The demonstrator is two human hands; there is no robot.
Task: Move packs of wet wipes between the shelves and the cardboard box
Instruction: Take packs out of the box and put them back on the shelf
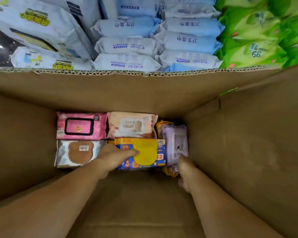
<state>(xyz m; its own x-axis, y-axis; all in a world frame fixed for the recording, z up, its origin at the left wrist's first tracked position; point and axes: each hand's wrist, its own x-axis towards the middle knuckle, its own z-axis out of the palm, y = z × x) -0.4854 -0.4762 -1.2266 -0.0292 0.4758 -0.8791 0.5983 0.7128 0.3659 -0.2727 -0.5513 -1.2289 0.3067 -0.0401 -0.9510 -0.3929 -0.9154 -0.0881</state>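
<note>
— Reaching into the brown cardboard box (248,152): which step?
— Pickup, I judge. Deep inside lies the blue, yellow-lidded wipes pack (142,154); the left hand (113,158) grips its nine o'clock edge. At three o'clock, the right hand (186,170) touches the lilac plastic wipes pack (176,143), but I cannot tell its hold. Next: lift straight up.

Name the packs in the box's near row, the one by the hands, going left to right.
white pack with brown lid → blue pack with yellow lid → purple pack
</note>
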